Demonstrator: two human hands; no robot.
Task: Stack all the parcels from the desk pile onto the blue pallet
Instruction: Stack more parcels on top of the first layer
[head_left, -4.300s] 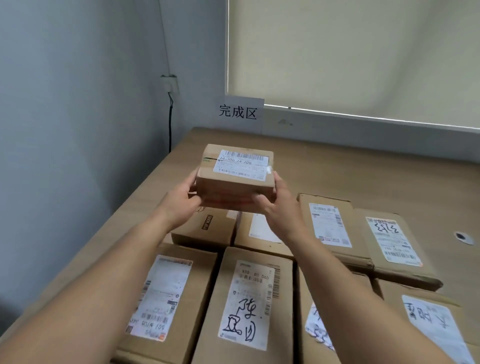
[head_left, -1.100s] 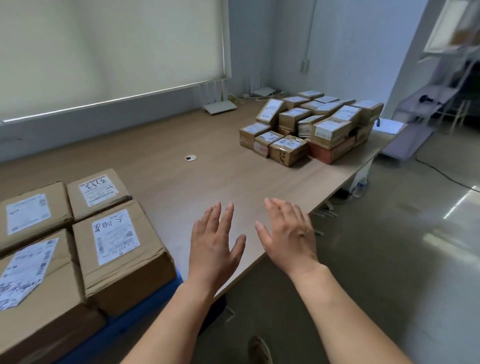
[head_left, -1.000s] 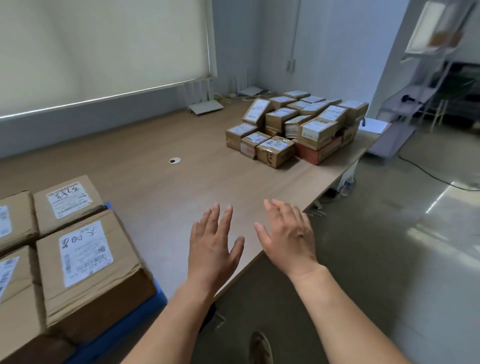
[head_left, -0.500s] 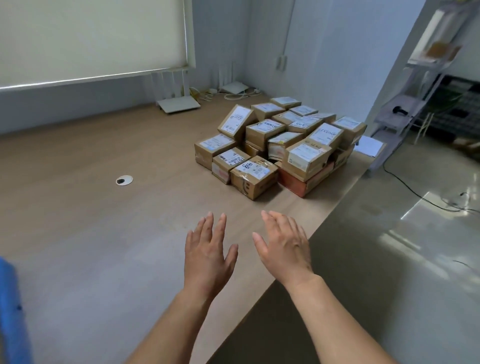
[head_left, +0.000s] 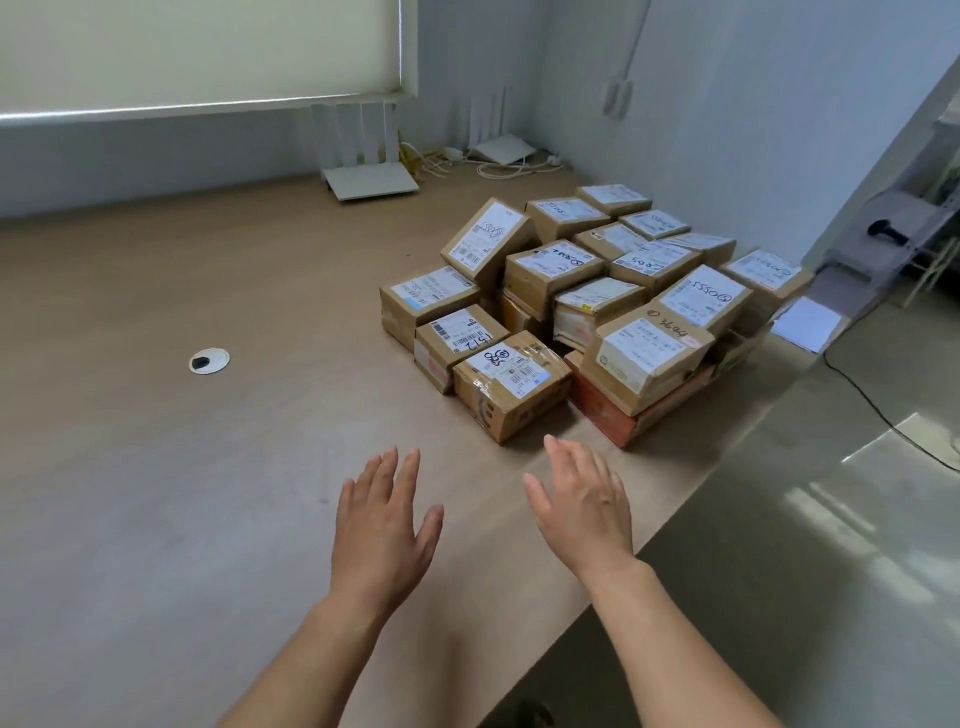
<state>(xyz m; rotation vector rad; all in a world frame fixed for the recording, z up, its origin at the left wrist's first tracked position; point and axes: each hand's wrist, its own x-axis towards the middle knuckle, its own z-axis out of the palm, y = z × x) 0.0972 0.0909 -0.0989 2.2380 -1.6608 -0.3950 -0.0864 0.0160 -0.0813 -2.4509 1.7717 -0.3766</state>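
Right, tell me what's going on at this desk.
A person is moving parcels off a desk by hand. Both the left hand and the right hand are empty, fingers straight, held out over the desk just short of the parcel pile. The nearest parcel lies just ahead of the right hand. The blue pallet is out of view.

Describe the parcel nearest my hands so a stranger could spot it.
Find the parcel pile at the right end of the desk. The nearest parcel sits at the pile's front corner, beside an orange box. Unlike its neighbours, crinkled clear tape crosses its top.
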